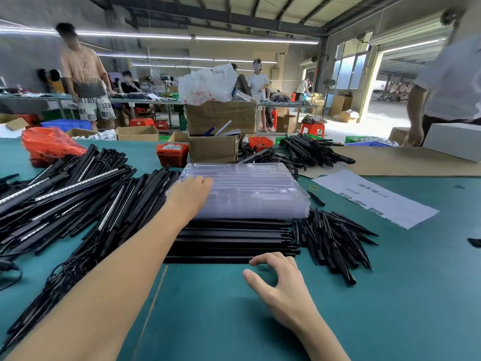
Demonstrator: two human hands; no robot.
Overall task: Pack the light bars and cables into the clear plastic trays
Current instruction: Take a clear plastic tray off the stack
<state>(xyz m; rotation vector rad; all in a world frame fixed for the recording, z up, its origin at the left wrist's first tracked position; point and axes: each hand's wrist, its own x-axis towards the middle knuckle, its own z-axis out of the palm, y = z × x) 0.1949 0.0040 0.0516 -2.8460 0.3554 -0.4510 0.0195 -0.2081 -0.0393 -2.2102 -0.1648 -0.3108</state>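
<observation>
A stack of clear plastic trays (250, 188) lies in the middle of the green table. My left hand (188, 196) reaches out and rests on the stack's left end, fingers on top. Just in front of the trays a neat row of black light bars (231, 241) lies side by side. My right hand (278, 285) hovers at the near edge of that row, fingers loosely curled, holding nothing. A big heap of black light bars with cables (67, 194) covers the left of the table. A pile of black pointed stakes (335, 241) lies to the right of the row.
Another heap of bars and cables (309, 152) lies behind the trays, by cardboard boxes (213, 148) and a red bin of screws (172, 153). A printed white sheet (374, 196) lies at right. A red bag (49, 145) sits far left. People stand around the tables.
</observation>
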